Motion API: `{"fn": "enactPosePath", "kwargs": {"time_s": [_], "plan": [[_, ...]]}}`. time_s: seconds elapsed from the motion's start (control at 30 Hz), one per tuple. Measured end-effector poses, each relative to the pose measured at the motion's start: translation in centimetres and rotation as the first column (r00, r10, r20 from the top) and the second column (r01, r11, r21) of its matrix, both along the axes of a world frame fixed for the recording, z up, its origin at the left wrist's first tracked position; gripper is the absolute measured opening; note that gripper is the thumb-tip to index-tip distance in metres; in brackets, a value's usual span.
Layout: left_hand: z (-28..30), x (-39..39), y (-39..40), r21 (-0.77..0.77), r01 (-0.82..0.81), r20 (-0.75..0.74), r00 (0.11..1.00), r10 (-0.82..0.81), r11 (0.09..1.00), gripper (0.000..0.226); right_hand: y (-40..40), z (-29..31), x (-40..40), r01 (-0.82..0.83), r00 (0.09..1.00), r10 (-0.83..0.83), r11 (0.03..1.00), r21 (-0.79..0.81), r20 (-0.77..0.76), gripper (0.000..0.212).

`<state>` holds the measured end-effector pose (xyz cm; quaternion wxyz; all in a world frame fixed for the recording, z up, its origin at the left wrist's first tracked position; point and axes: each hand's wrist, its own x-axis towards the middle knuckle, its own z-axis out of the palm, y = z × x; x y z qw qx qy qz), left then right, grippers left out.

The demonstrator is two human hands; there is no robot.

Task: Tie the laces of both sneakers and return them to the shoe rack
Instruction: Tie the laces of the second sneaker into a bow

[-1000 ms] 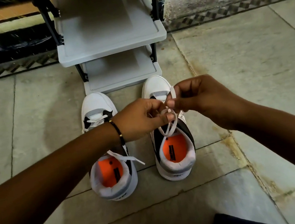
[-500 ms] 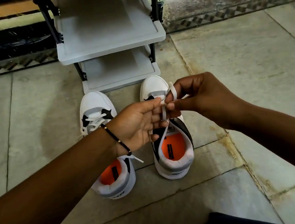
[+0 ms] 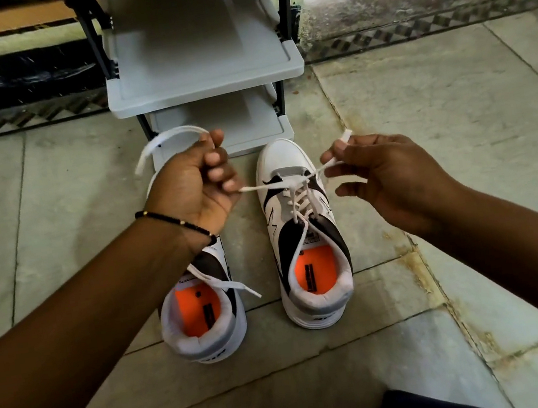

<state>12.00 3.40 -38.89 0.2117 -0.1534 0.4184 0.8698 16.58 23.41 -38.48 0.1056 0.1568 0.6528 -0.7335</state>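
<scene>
Two white sneakers with black panels and orange insoles stand side by side on the stone floor [image 3: 457, 129], toes pointing away toward a grey shoe rack [image 3: 202, 61] at the far middle. Over the right sneaker [image 3: 303, 233] both hands are spread apart, drawing its white lace [image 3: 278, 185] taut across the tongue. The left hand [image 3: 196, 189] is curled round one lace end, whose loose tail arcs out to the left above the fist. The right hand [image 3: 391, 172] pinches the other end between thumb and forefinger. The left sneaker [image 3: 204, 320] lies partly under the left forearm, its lace end trailing loose over the collar
</scene>
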Motion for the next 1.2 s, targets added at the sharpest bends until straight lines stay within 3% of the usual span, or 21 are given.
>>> {"fn": "enactPosePath", "kwargs": {"time_s": [0.07,0.17,0.27,0.3,0.37,0.4,0.43,0.47,0.53,0.6,0.67,0.77,0.87,1.1,1.13,1.2], "plan": [[-1.2,-0.2,-1.0,-0.232,0.003,-0.107,0.994,-0.029,0.973,0.027,0.8,-0.9,0.0,0.108,0.990,-0.111,0.993,0.043,0.091,0.023],[-3.0,-0.4,-3.3,-0.679,-0.041,-0.212,0.967,-0.143,0.733,0.031,3.4,-2.8,0.4,0.232,0.938,-0.286,0.938,0.259,0.197,0.018],[-4.3,-0.2,-4.7,-0.812,0.105,-0.045,0.969,-0.241,0.574,0.030,5.8,-4.3,1.2,0.049,0.921,-0.222,0.880,0.473,0.319,0.019],[-4.5,0.1,-4.7,-0.869,0.158,-0.002,0.947,-0.321,0.470,0.028,6.0,-4.7,1.4,-0.093,0.913,-0.132,0.853,0.514,0.385,0.022],[-4.8,0.7,-4.1,-0.996,0.090,0.062,0.836,-0.545,0.025,0.019,5.4,-4.9,1.7,-0.362,0.876,0.037,0.710,0.604,0.481,0.035],[-4.5,1.0,-3.4,-0.981,-0.009,0.115,0.771,-0.626,-0.191,0.023,4.9,-4.9,1.7,-0.417,0.884,0.090,0.596,0.687,0.458,0.041],[-4.1,1.4,-2.5,-0.941,-0.096,0.162,0.716,-0.679,-0.326,0.029,4.5,-4.7,1.5,-0.398,0.914,0.135,0.481,0.781,0.383,0.044],[-3.7,1.8,-1.6,-0.912,-0.144,0.200,0.661,-0.723,-0.383,0.033,4.0,-4.3,1.4,-0.330,0.942,0.192,0.395,0.857,0.274,0.043],[-3.5,2.7,0.3,-0.921,-0.153,0.231,0.524,-0.819,-0.358,0.034,3.0,-3.1,1.1,-0.246,0.936,0.334,0.407,0.880,0.107,0.028],[-3.7,3.6,1.5,-0.953,-0.078,0.230,0.442,-0.867,-0.293,0.036,1.9,-2.8,1.2,-0.351,0.877,0.466,0.458,0.817,0.115,0.017],[-3.9,4.0,1.9,-0.942,-0.142,0.214,0.442,-0.871,-0.303,0.034,1.0,-3.6,1.7,-0.380,0.852,0.511,0.453,0.807,0.114,0.015],[-4.1,3.9,1.8,-0.875,-0.338,0.201,0.398,-0.895,-0.347,0.028,-0.1,-4.6,2.1,-0.248,0.888,0.460,0.489,0.837,-0.006,0.004],[-3.8,3.6,1.7,-0.862,-0.377,0.204,0.354,-0.913,-0.339,0.021,-0.8,-4.9,1.6,-0.253,0.887,0.461,0.476,0.842,0.006,0.006],[-2.3,3.0,0.4,-0.800,-0.457,0.246,0.340,-0.908,-0.388,0.014,-1.5,-5.1,1.5,-0.327,0.761,0.644,0.274,0.904,0.081,0.017],[-2.3,3.1,0.2,-0.797,-0.453,0.259,0.340,-0.904,-0.399,0.013,-1.5,-4.9,1.5,-0.312,0.722,0.685,0.191,0.931,0.102,0.016],[-2.5,3.3,-0.3,-0.795,-0.444,0.278,0.340,-0.898,-0.414,0.013,-1.3,-4.8,1.4,-0.121,0.624,0.778,-0.004,0.993,0.079,0.020]]}}
